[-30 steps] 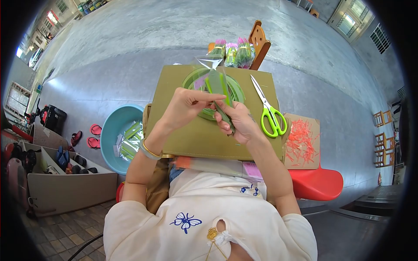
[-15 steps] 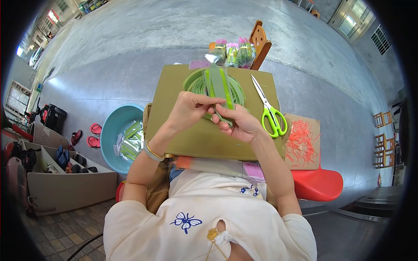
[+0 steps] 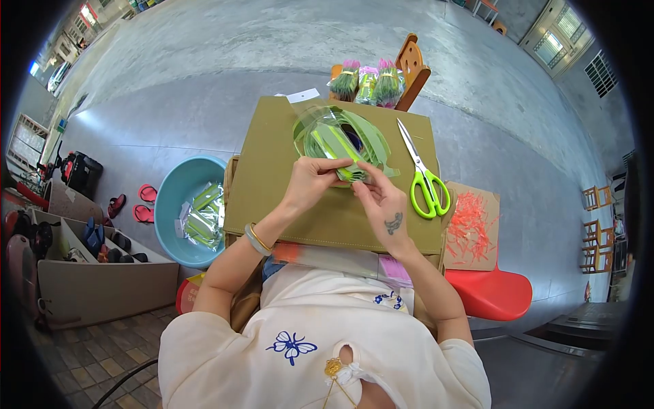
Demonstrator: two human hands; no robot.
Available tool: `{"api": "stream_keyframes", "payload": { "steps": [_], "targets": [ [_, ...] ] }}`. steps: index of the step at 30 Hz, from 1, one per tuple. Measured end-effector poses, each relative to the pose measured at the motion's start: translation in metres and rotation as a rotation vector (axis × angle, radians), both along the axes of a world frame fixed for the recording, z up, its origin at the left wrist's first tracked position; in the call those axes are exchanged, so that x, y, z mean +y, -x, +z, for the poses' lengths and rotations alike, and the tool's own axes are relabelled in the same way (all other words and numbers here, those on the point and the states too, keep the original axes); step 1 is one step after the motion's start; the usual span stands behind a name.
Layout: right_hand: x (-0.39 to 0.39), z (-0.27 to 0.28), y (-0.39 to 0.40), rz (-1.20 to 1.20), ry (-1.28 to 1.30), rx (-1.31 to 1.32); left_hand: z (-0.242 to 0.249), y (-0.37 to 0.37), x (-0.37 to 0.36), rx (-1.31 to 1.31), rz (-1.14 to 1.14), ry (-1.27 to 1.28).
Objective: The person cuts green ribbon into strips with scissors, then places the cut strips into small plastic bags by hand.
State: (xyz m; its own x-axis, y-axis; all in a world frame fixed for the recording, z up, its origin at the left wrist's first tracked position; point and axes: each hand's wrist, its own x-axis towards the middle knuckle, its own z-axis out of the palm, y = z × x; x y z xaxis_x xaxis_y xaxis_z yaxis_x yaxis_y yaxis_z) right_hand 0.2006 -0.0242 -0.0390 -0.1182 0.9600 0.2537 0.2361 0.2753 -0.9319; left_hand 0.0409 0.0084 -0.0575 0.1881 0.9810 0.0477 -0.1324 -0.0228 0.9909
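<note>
My left hand (image 3: 311, 183) and my right hand (image 3: 381, 201) meet over a clear plastic packet of green strips (image 3: 335, 140), which lies on an olive cardboard board (image 3: 286, 204) across my lap. Both hands pinch the packet's near end, fingers closed on it. The packet's white header card (image 3: 303, 95) points away from me. Under the packet lies a ring of green strips (image 3: 368, 136).
Green-handled scissors (image 3: 424, 178) lie on the board's right side. A cardboard tray of orange scraps (image 3: 471, 221) sits on a red stool (image 3: 494, 293). A blue basin (image 3: 174, 204) with filled packets stands on the floor at left. Bundles with pink tips (image 3: 368, 82) rest on a wooden chair beyond.
The packet went from held upright in my hands to lying flat on the board. Both hands moved down to its near end.
</note>
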Motion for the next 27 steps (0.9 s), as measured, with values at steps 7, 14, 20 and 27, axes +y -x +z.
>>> {"api": "stream_keyframes", "payload": {
  "steps": [7, 14, 20, 27],
  "targets": [
    [0.011, -0.01, -0.007, -0.023, -0.701, -0.681, 0.0, 0.002, -0.007, -0.071, -0.083, 0.058],
    [0.034, -0.016, 0.009, 0.019, -0.671, -0.699, 0.004, -0.006, -0.015, -0.065, -0.107, 0.04],
    [0.042, -0.016, 0.019, 0.059, -0.669, -0.761, -0.004, 0.001, -0.01, -0.131, -0.022, 0.076],
    [0.024, -0.007, -0.011, 0.068, -0.521, -0.578, 0.017, 0.009, -0.021, -0.137, 0.004, 0.252]
  ]
}}
